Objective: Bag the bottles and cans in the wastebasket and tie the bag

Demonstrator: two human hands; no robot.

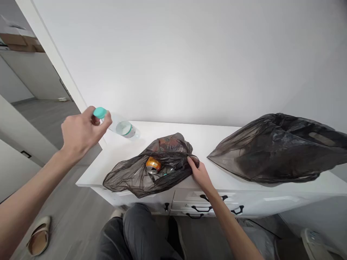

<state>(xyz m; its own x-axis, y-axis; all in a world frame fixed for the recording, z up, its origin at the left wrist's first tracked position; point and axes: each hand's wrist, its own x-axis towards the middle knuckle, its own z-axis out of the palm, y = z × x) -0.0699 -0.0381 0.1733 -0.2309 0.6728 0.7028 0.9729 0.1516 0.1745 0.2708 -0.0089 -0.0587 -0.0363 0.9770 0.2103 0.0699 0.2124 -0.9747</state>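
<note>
My left hand (82,131) is closed on the neck of a clear plastic bottle (126,129) with a turquoise cap (100,112). The bottle is tilted, its base pointing right over the left end of the white cabinet top. My right hand (199,173) grips the rim of a thin black garbage bag (130,177), whose mouth gapes toward me. Inside it lie an orange drink can (153,165) and some clear plastic with a bit of turquoise; the rest of its contents is hidden by the dark film.
A second black garbage bag (271,151) lies on the right of the white cabinet (217,135). Black drawer handles (202,208) stick out in front. A white wall rises behind, and a doorway opens at left. Shoes, including a beige one (39,236), are on the floor.
</note>
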